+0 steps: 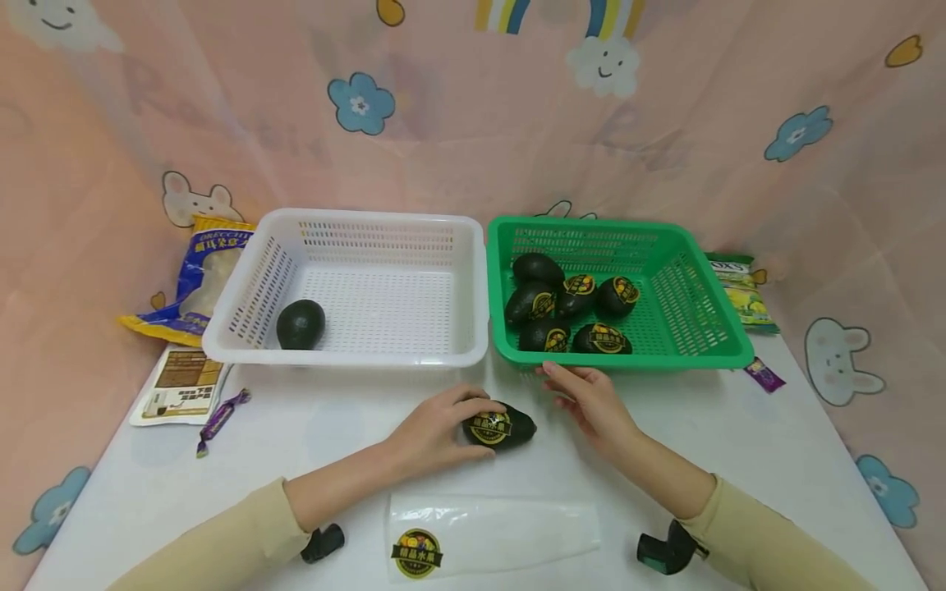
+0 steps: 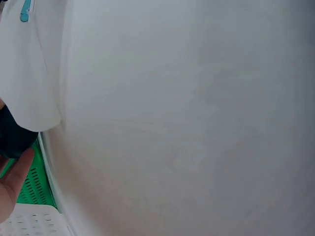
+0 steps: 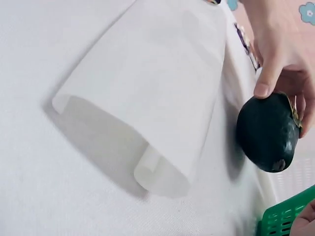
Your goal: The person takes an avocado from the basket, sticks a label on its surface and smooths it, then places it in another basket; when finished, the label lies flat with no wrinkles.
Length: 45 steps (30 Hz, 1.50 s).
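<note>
My left hand grips a dark avocado just above or on the table; a black-and-gold label shows on its side. In the right wrist view, the thumb and fingers of that hand clasp the avocado from opposite sides. Loosely bent and holding nothing visible, my right hand is at the front rim of the green basket. Nearer to me lies a translucent white strip with one black-and-gold sticker; its end curls up in the right wrist view.
Several labelled avocados sit in the green basket. The white basket beside it contains one avocado without visible label. Snack bags and a purple-wrapped candy lie left; another bag and purple packet lie right.
</note>
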{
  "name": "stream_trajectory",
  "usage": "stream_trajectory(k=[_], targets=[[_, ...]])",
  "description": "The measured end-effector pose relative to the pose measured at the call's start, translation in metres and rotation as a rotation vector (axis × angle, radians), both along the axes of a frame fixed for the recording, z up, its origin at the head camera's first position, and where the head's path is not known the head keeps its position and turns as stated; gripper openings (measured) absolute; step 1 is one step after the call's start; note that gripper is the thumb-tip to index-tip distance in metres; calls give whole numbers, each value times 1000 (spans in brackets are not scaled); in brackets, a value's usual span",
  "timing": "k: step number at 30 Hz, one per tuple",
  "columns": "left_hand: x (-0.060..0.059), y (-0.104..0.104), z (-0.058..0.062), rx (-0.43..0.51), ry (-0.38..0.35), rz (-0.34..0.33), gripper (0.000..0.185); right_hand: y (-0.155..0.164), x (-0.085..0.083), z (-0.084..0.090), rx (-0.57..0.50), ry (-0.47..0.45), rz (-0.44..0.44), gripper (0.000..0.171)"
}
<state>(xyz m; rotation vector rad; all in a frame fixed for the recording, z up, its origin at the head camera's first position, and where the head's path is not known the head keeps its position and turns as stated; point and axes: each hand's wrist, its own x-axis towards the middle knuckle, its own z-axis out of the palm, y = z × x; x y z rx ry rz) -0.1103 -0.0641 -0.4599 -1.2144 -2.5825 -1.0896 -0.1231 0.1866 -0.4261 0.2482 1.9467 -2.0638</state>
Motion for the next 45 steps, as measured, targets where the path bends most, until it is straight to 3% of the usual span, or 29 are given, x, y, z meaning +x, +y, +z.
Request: stream_trajectory(k=[4,7,10,12,14,16,19,21,24,27,28,30,33,35,38,40,42,45], targets=[[2,-2,5,54,35,-36,55,0,-4,1,-60,-50,-43,26],[-4,5,31,117,83,-100,53,1,-4,0,-54,-45,-50,18],[-25,25,72,138,169,-125,51,3,-3,-1,-67,-34,-74,13],[-46,42,95,87,217,-103,51,3,-3,-3,-67,-33,-80,17],[-66,61,109,-15,218,-56,53,3,-3,-4,-48,-25,-62,17],[-82,77,113,-138,176,-15,62,1,-3,-5,-25,-26,-35,15],[-90,89,105,-228,114,7,69,0,-4,-6,-11,-28,-9,18],[-83,87,96,-202,95,-13,64,-1,-4,-6,-18,-32,-14,17],[-58,70,82,-52,36,-114,40,0,-2,-5,-8,-33,-16,18],[-26,36,60,73,-178,-187,24,-1,2,0,52,-36,93,30],[-17,22,52,98,-278,-171,23,-2,3,3,81,-34,157,37],[-4,-9,36,154,-473,-78,26,-7,3,12,147,-5,321,43],[2,-55,22,288,-732,174,34,-25,-7,37,242,111,616,36],[0,-77,20,426,-849,310,41,-43,-23,63,318,256,804,28],[-7,-96,21,595,-955,416,46,-78,-60,107,403,423,1036,24],[-11,-101,22,657,-994,423,44,-107,-90,131,430,490,1150,25],[-12,-103,22,679,-1013,424,41,-138,-120,146,449,480,1213,27],[-10,-103,20,667,-1017,439,40,-182,-159,149,492,447,1249,30]])
